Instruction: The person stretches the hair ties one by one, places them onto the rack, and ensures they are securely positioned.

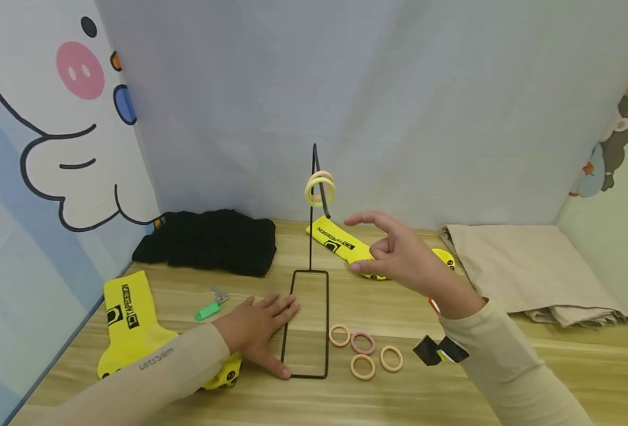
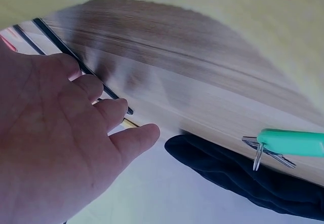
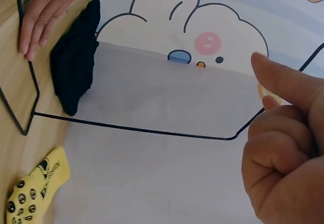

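A grey cloth backdrop (image 1: 399, 118) and cartoon-printed side walls enclose a wood-grain table (image 1: 585, 384).

In the head view, a black wire stand (image 1: 327, 325) is upright near the middle of the table. The left hand (image 1: 263, 328) lies with fingers spread over the left bar of its base, thumb at the near corner, covering parts of that bar. On its hook hang a yellow ring (image 1: 307, 192) and, partly hidden behind it, a peach ring (image 1: 322, 173). The right hand (image 1: 401, 251) is beside the hook tip, thumb and forefinger well apart with nothing between them. It covers part of the far yellow sock (image 1: 332, 234); the left sleeve crosses the near yellow sock (image 1: 132, 307). Four loose rings (image 1: 373, 343) lie right of the base. A red-edged object under the right wrist is too covered to identify, as are dark angular shapes along the sleeve.

In the left wrist view, pale cloth blurs the top, and the palm is cut off at the left; the thumb cannot be seen. A green key tag (image 2: 293, 143), cropped, overlaps a black cloth (image 2: 243, 173).

In the right wrist view, the right hand runs off the edge and mostly hides a ring; the stand's base is cropped at left.
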Demonstrator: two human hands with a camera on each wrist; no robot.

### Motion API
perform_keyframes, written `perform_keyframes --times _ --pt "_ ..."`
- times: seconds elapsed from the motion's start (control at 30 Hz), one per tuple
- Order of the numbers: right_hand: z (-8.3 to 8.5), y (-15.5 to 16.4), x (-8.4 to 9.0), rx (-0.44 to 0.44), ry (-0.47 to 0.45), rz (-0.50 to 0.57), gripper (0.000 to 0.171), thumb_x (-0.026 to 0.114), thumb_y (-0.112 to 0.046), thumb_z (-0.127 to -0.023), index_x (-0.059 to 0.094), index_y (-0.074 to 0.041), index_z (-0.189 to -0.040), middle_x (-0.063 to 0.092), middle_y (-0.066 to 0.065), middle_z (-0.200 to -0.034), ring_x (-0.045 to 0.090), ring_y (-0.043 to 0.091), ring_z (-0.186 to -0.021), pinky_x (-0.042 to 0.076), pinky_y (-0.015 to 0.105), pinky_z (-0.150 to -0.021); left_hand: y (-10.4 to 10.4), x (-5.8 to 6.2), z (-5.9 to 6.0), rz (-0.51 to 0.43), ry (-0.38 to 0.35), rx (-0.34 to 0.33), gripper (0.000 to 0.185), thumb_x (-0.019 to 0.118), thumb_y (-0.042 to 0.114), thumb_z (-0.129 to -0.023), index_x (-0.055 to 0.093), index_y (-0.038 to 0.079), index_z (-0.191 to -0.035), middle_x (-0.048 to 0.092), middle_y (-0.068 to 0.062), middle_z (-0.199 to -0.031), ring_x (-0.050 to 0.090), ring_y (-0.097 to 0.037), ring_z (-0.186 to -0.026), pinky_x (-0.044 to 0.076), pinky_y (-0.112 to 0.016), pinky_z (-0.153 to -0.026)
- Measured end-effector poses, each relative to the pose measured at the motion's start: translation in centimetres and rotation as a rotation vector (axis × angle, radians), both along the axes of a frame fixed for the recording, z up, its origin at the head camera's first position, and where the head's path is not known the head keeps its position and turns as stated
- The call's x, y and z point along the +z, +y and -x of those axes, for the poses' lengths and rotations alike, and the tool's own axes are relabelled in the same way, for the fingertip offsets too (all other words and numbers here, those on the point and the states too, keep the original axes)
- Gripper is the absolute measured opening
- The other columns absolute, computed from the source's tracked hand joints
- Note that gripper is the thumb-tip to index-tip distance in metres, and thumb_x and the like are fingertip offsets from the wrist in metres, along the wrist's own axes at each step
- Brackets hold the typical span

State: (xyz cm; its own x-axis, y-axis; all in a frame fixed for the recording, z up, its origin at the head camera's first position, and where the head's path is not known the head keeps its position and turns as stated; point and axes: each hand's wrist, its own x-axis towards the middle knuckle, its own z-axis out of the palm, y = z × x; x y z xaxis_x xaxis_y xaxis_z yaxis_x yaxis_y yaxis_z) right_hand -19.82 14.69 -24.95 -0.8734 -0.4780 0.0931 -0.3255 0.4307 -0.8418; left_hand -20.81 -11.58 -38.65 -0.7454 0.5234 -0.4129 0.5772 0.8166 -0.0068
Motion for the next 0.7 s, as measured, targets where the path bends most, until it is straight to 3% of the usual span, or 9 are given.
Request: perform_keyframes --times 0.37,0.5,0.7 --pt "2.4 2.1 -6.8 0.103 -0.287 -0.030 0.059 0.071 -0.008 -0.080 0.042 -0.015 -0.131 0.021 -0.006 -0.050 0.014 0.009 -0.041 0.021 0.021 -0.040 0.0 0.3 -0.1 0.002 0.000 0.000 0.118 0.050 0.087 -0.059 0.008 0.026 -0.151 0.003 0.007 -0.158 0.006 -0.023 -0.145 0.020 -0.055 -0.110" --pt "2.6 1.9 -9.1 0.123 -0.336 -0.058 0.060 0.071 -0.005 -0.079 0.041 -0.010 -0.131 0.022 -0.007 -0.049 0.015 0.007 -0.041 0.022 0.020 -0.040 0.0 0.3 -0.1 -0.003 -0.002 -0.007 0.118 0.050 0.087 -0.059 0.008 0.025 -0.151 0.002 0.006 -0.158 0.005 -0.023 -0.145 0.020 -0.055 -0.110" --pt "2.2 0.9 -11.8 0.122 -0.358 -0.183 0.059 0.072 -0.003 -0.076 0.043 -0.010 -0.128 0.030 -0.007 -0.047 0.023 0.006 -0.040 0.024 0.019 -0.040 0.0 0.2 -0.1 0.007 -0.008 0.002 0.119 0.049 0.087 -0.059 0.007 0.025 -0.151 0.001 0.006 -0.157 0.005 -0.024 -0.145 0.019 -0.056 -0.110"
